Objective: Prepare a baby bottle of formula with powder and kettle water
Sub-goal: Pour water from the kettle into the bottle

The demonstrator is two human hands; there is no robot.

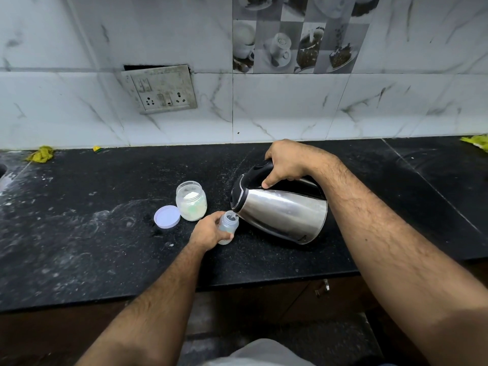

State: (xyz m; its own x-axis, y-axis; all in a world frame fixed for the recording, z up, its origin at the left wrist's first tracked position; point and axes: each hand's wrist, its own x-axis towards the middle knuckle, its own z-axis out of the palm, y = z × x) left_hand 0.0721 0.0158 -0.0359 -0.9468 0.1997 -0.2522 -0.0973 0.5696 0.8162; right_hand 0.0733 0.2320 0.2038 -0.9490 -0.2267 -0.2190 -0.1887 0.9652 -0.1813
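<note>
A small clear baby bottle [229,225] stands uncapped on the black counter [105,233], and my left hand [210,229] grips its side. My right hand [286,163] holds the black handle of a steel kettle [282,211], which is tipped to the left with its spout right over the bottle's mouth. A thin stream of water shows at the spout. To the left of the bottle stands an open clear jar [191,204] with white powder inside, and its pale round lid [167,216] lies flat beside it.
Powder smears mark the counter's left part. A yellow cloth [41,154] lies at the back left by the tiled wall, another yellow rag [476,142] at the far right. A socket plate [161,88] hangs on the wall. The counter's front edge runs just below the bottle.
</note>
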